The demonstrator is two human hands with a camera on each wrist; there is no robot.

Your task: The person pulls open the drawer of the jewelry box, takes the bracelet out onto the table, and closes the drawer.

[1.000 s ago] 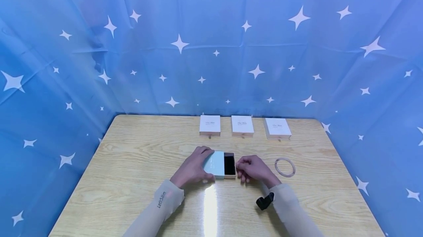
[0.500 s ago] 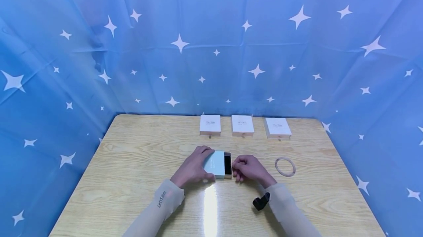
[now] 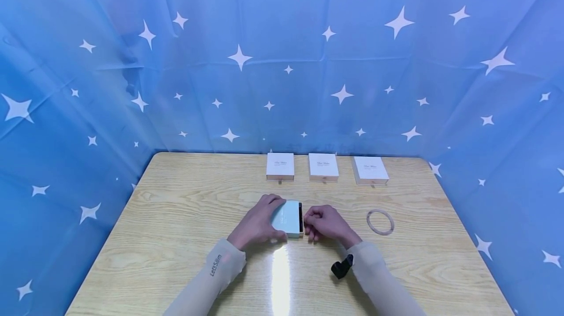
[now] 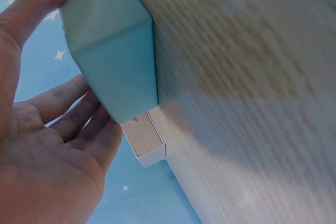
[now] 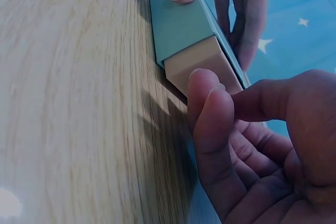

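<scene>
A pale turquoise sliding gift box (image 3: 285, 219) lies at the middle of the table, its sleeve gripped from the left by my left hand (image 3: 259, 223). In the left wrist view, the thumb lies on one side of the sleeve (image 4: 118, 72) and the fingers on the other. From the right end, a narrow strip of the pinkish drawer (image 5: 202, 64) sticks out, with dark lining. My right hand (image 3: 325, 222) is at the drawer's front, thumb and fingertips pinched together there; what lies between them is mostly hidden. A pale ring-shaped bangle (image 3: 380, 222) lies right of that hand.
Three white boxes, left (image 3: 280, 165), middle (image 3: 323, 166) and right (image 3: 370, 170), stand in a row near the back edge of the wooden table (image 3: 185, 193). A blue curtain (image 3: 282, 36) with white stars hangs behind and at both sides.
My right hand has moved left with the drawer, which has slid most of the way into the sleeve. The left hand and the sleeve have stayed in place.
</scene>
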